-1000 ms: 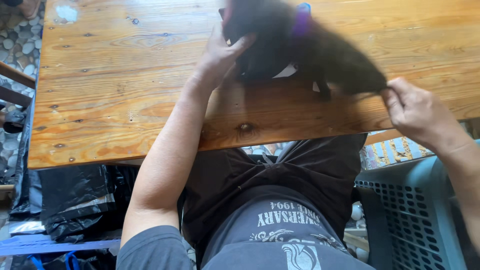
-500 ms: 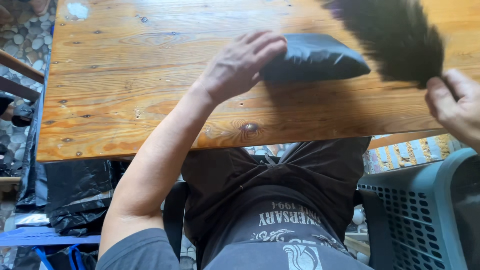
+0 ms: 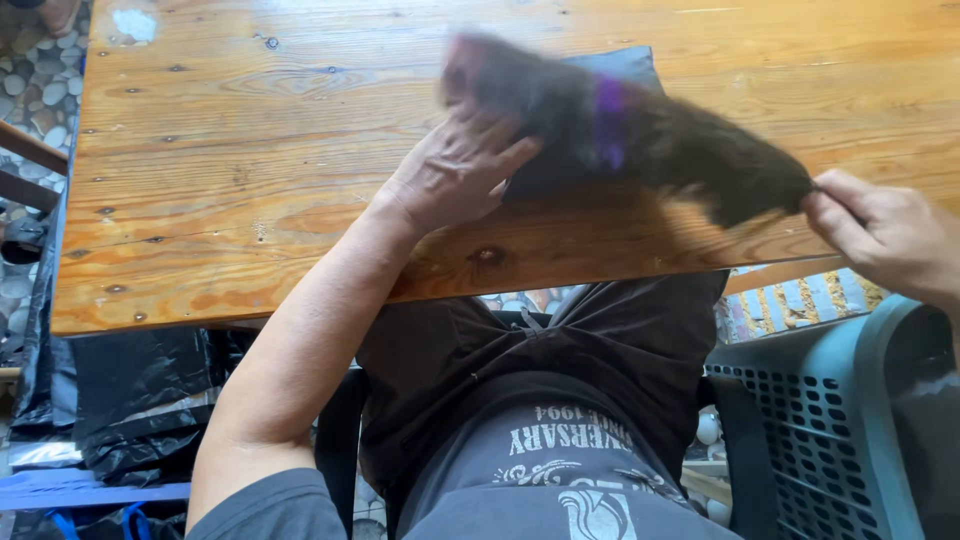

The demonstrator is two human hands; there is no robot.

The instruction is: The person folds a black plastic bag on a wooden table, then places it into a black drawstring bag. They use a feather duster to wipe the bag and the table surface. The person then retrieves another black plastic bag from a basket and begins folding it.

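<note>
1. A wooden table (image 3: 250, 180) filled the upper part of the view, its near edge running just above the person's lap.
2. 1 grey plastic laundry basket (image 3: 830, 420) with a perforated wall stood at the person's right, below the table edge.
3. 1 black plastic bag (image 3: 140, 400) lay on the floor under the table's left end, beside pebbled ground.
4. 1 dark garment (image 3: 640, 140), blurred by motion and showing a purple patch, stretched across the table from near its middle to the right edge.
5. 1 dark folded piece (image 3: 620, 68) lay flat under the garment, mostly hidden by it; only a greyish corner showed.
6. The left hand (image 3: 455, 170) lay palm down with fingers spread at the garment's left end, pressing it against the table.
7. The right hand (image 3: 880, 235) was pinched tight on the garment's narrow right tip, just past the table edge.
</note>
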